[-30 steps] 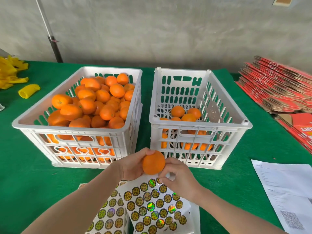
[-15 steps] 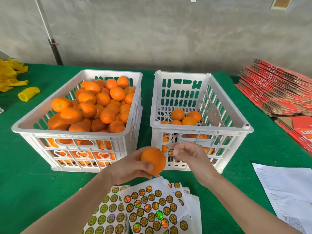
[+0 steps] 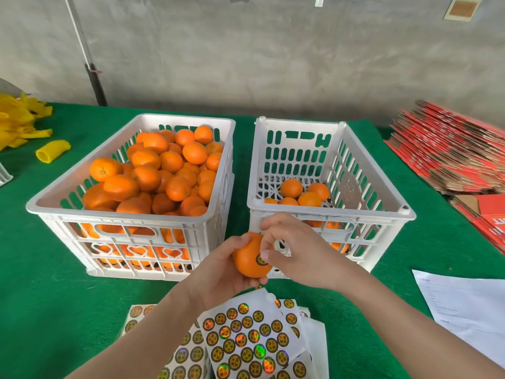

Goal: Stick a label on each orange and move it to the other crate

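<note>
Between your two grips, lifted clear of the surface and outside both crates: one orange (image 3: 250, 262).

1. Orange. Round and smooth. It carries one round dark-and-gold label (image 3: 261, 260) on the side facing you, partly under your thumb.
2. Left grip (image 3: 218, 274). Bare hand, clamped on the orange. The palm cups it from the left and below, and the thumb lies over the top.
3. Right grip (image 3: 297, 250). Bare hand with curled fingers, closed on the orange from the right. The thumb tip presses the label's right edge and the forefinger tip touches the top of the fruit.
4. Just below both grips: sticker sheets (image 3: 246, 340), several overlapping and lying on the surface. They hold rows of round labels, some shining rainbow colours. The top sheet's far corner curls up toward the orange.
5. Just beyond the right grip: nearly empty crate (image 3: 328, 212), white and slotted, with a few loose oranges (image 3: 300, 195) on its floor.
6. Beyond and left of the left grip: heaped crate (image 3: 131, 214), white, just beside the other crate. Its piled oranges (image 3: 164, 170) reach about the rim.
7. Under everything: green surface (image 3: 54, 283).
8. Right of the right grip: printed paper (image 3: 464, 310), lying flat. Farther right and beyond it is a stack of red flattened cartons (image 3: 451, 154).
9. Far left of the left grip: yellow foam sleeves (image 3: 16, 124) in a pile, with one single sleeve (image 3: 52, 151) lying apart from it.
10. Behind the crates: grey wall (image 3: 273, 50), with a thin pole (image 3: 93, 72) leaning against it.
</note>
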`<state>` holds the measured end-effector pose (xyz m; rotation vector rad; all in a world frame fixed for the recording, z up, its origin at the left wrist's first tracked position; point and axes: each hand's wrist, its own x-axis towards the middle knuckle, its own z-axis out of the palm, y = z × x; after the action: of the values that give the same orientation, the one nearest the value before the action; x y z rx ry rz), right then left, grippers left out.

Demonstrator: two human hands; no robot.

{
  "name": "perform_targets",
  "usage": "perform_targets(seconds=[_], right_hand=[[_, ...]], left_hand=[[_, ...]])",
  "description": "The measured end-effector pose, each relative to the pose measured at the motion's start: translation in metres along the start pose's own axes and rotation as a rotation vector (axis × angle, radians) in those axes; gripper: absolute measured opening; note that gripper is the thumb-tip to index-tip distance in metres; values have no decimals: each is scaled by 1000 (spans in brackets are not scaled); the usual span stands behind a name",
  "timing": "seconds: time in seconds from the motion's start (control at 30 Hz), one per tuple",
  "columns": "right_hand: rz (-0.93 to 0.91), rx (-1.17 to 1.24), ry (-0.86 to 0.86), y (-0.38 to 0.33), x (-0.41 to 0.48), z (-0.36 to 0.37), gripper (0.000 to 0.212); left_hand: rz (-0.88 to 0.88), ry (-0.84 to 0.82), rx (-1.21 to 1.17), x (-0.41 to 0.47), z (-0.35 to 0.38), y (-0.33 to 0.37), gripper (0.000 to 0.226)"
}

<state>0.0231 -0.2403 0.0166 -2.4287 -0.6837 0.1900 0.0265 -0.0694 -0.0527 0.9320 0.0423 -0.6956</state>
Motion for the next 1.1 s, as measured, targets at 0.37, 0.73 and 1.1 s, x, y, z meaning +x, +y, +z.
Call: perform_targets(seconds=[0.37, 0.73, 1.1], right_hand=[[-26, -76, 178, -11, -4, 11, 16], [-117, 240, 138, -14, 8, -1, 78], [83, 9, 481, 22, 107, -65, 76]], left_hand=[[98, 26, -95, -4, 8, 3, 53], [356, 133, 170, -21, 34, 49, 70], [586, 594, 972, 22, 1, 131, 29]])
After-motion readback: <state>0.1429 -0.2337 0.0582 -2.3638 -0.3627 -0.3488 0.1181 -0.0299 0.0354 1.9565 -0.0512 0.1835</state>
